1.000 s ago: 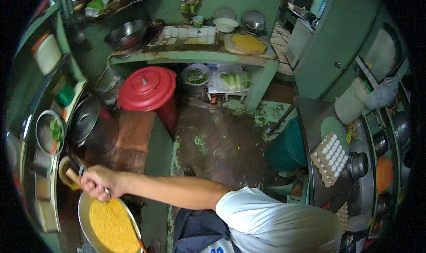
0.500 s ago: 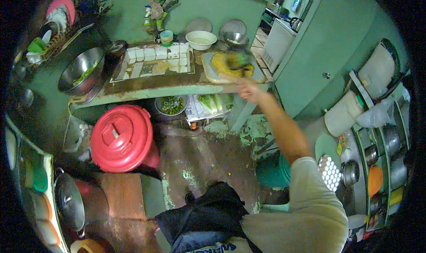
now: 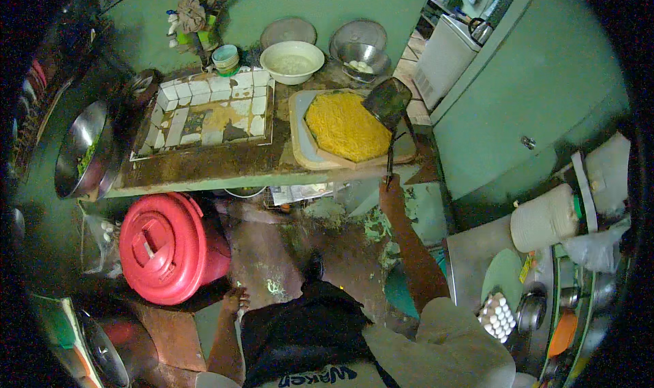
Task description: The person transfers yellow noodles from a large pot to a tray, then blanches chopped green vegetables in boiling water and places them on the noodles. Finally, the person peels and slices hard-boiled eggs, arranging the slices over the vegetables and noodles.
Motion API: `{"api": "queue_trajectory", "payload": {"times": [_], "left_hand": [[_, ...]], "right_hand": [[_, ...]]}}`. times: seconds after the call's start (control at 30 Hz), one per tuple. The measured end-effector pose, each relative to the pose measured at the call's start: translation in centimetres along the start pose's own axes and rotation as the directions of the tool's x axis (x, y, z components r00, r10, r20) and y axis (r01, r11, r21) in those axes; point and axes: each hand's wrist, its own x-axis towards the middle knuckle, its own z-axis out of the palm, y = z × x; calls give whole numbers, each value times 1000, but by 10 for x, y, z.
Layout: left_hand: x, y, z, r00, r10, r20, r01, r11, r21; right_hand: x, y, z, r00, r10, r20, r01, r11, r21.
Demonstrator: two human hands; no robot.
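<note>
My right hand is closed round the handle of a dark long-handled scoop. Its broad head is raised over the right edge of a mass of yellow, noodle-like strands. Those strands fill an eight-sided shape on a pale board at the counter's right end. Low beside my dark apron, my left hand hangs with its fingers loosely apart and holds nothing. The red lidded bin is the thing nearest to it.
A tiled basin is set in the counter. Behind the board stand a cream bowl of liquid and a metal bowl with white pieces. At right are a green door, a tray of eggs and shelves of pots.
My view has shifted nearer the counter. My right arm is lower and bent, and the scoop, smeared by motion earlier, now shows clearly at the strands' right edge. My left hand has come into view.
</note>
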Motion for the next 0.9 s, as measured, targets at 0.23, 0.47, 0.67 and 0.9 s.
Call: {"api": "queue_trajectory", "payload": {"times": [0.23,0.47,0.67,0.9], "left_hand": [[38,70,67,976,11,217,23,988,-155],[60,58,36,972,-109,210,162,953,-255],[75,13,27,972,-234,27,235,955,-181],[90,94,12,901,434,-10,-412,863,294]], "right_hand": [[54,-20,-39,988,0,155,58,928,-368],[134,-1,-58,916,-381,-128,326,891,-316],[59,-32,10,872,-486,50,488,872,-34],[-4,-291,129,732,-480,483,231,842,487]]}}
